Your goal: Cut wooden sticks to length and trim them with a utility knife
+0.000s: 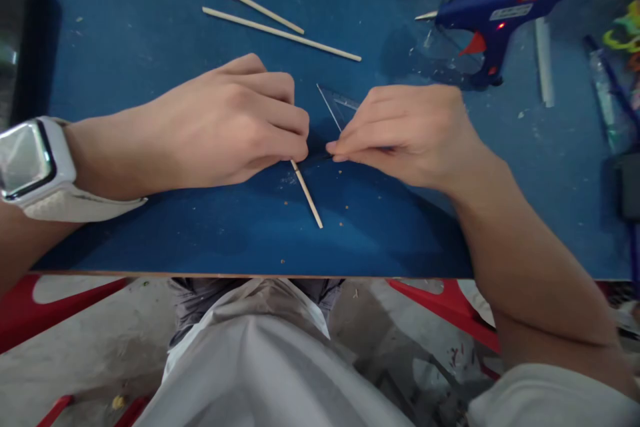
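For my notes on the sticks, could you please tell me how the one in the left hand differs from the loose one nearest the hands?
The held stick is partly covered by the left hand; the loose stick lies uncovered. The held stick slants toward the near edge of the table, while the loose stick runs mostly crosswise. Both are slender and pale.

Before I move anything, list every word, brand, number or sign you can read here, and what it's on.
Nothing is legible.
White label on the blue glue gun: too blurred to read.
Clear set square: any markings too small.
Smartwatch screen: no readable text.
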The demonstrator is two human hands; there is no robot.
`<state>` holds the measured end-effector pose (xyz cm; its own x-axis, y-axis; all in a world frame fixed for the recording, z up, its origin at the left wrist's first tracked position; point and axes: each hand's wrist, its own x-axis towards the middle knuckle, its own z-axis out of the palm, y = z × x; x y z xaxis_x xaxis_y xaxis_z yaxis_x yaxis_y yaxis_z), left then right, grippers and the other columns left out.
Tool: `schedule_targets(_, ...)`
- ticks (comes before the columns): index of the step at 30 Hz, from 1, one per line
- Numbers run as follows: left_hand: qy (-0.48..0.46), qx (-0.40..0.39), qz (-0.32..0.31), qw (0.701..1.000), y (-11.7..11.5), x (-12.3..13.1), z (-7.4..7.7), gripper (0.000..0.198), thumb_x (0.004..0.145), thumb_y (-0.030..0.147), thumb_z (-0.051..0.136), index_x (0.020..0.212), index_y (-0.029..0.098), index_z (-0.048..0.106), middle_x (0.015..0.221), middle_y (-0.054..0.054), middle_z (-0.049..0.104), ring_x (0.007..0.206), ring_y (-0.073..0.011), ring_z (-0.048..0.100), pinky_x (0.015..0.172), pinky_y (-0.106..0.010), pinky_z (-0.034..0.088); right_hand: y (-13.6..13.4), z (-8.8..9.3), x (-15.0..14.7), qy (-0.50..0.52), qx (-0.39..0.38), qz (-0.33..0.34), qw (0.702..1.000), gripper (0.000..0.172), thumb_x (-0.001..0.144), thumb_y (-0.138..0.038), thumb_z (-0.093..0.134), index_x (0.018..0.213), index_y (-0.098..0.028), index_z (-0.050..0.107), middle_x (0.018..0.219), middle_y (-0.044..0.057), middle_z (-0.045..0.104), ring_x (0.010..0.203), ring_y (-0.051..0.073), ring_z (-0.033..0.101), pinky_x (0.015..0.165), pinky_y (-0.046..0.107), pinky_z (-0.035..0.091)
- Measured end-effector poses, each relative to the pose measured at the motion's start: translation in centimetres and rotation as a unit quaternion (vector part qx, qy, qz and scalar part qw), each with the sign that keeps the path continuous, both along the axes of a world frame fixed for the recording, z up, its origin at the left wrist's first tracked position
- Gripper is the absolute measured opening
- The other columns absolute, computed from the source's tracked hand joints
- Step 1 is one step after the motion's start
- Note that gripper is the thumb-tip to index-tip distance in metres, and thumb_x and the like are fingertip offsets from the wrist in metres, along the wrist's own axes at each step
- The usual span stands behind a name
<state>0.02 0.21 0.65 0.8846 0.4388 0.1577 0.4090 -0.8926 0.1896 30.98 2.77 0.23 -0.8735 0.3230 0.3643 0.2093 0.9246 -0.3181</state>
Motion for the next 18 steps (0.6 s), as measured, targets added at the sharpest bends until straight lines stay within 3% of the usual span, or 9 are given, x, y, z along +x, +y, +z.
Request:
schedule_targets(4,-0.010,0.035,-0.004,0.999,-0.11,-0.09,0.01,0.059,0.130,0.039,0.027,0.114,0.024,0.082,0.114,-0.002,0.083,0.115,-0.0266,0.080,0.101,-0.052,0.062,-0.25,0.17,-0.10,-0.014,0.007,-0.003,1.000,0.023,0.121,-0.030,0.068,0.112,-0.026,0.089,0.110,-0.002,0.090,0.097,0.022,0.082,0.082,0.040,0.065)
schedule_targets(9,0.006,0.048,-0.005,0.999,-0.13,-0.31,0.10,0.067,0.131,0.042,0.022,0.114,0.024,0.084,0.112,-0.002,0.082,0.117,-0.0233,0.079,0.107,-0.050,0.062,-0.39,0.37,-0.25,-0.001,0.017,0.006,1.000,0.024,0.121,-0.029,0.068,0.110,-0.021,0.087,0.108,0.001,0.091,0.095,0.022,0.081,0.081,0.040,0.065)
schedule_targets(13,0.007,0.069,-0.013,0.997,-0.16,-0.39,0.22,0.069,0.131,0.041,0.019,0.113,0.025,0.083,0.111,-0.001,0.081,0.112,-0.0217,0.077,0.100,-0.046,0.061,-0.50,0.20,-0.47,-0.017,0.018,-0.001,1.000,0.028,0.124,-0.031,0.063,0.111,-0.022,0.086,0.111,-0.001,0.090,0.099,0.020,0.082,0.084,0.037,0.065)
schedule_targets(18,-0.020,0.085,-0.036,0.996,-0.24,-0.41,0.21,0.052,0.130,0.031,0.033,0.114,0.022,0.081,0.112,-0.003,0.083,0.112,-0.0247,0.076,0.095,-0.044,0.054,-0.69,0.18,-0.73,-0.008,0.040,-0.008,0.999,0.033,0.125,-0.030,0.060,0.104,-0.022,0.084,0.106,-0.001,0.090,0.094,0.019,0.081,0.081,0.037,0.063)
